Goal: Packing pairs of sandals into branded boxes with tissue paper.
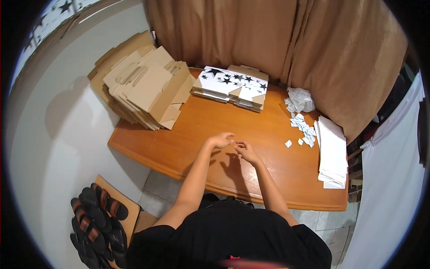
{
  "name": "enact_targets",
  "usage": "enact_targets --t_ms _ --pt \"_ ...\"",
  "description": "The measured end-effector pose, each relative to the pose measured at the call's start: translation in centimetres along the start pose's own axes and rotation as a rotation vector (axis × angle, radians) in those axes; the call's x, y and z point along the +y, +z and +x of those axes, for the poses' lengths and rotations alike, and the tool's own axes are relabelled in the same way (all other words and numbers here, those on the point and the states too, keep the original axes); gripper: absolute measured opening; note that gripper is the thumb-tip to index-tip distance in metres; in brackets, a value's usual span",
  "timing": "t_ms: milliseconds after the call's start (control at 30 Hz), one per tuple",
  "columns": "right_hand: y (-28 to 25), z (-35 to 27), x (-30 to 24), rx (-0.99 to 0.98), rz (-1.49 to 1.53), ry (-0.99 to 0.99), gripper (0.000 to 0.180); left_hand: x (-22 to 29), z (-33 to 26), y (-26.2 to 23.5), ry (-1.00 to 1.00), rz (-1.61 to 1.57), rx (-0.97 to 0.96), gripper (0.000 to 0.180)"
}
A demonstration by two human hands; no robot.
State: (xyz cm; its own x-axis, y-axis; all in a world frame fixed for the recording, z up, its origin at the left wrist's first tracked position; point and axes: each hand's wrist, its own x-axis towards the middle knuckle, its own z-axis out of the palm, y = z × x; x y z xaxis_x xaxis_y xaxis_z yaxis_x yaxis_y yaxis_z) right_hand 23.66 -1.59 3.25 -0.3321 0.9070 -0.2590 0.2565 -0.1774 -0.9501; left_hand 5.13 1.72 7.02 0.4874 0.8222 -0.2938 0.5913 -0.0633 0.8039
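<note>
My left hand point(220, 141) and my right hand point(246, 151) hover over the middle of the wooden table point(206, 114), close together with a small gap between them. Neither holds anything; the fingers of both are loosely bent and apart. Beyond them lies a stack of flattened boxes point(233, 85), some white with black stars and some plain brown. To the left leans a tall pile of flat brown cardboard point(143, 85). Small white paper pieces point(302, 127) are scattered right of my hands, beside a clear plastic bag point(301, 99).
A stack of white sheets point(332, 152) lies along the table's right edge. Brown curtains point(228, 33) hang behind the table. A white wall point(67, 121) stands at the left. Several dark sandals point(98, 219) lie on a board at the lower left. White cloth point(389, 157) hangs at the right.
</note>
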Motion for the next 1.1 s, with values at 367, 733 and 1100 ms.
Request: enact_targets --t_ms 367,733,1100 --pt "-4.9 8.2 -0.6 0.452 0.053 -0.073 0.039 -2.4 9.9 -5.5 -0.179 -0.077 0.161 0.071" --pt "-4.1 12.5 0.3 0.434 0.083 -0.028 0.034 -7.7 18.0 -9.4 -0.230 0.691 0.503 0.076" --pt "-3.1 13.6 7.1 0.452 0.238 -0.009 0.023 -11.9 23.3 -14.3 0.158 0.971 0.675 0.052"
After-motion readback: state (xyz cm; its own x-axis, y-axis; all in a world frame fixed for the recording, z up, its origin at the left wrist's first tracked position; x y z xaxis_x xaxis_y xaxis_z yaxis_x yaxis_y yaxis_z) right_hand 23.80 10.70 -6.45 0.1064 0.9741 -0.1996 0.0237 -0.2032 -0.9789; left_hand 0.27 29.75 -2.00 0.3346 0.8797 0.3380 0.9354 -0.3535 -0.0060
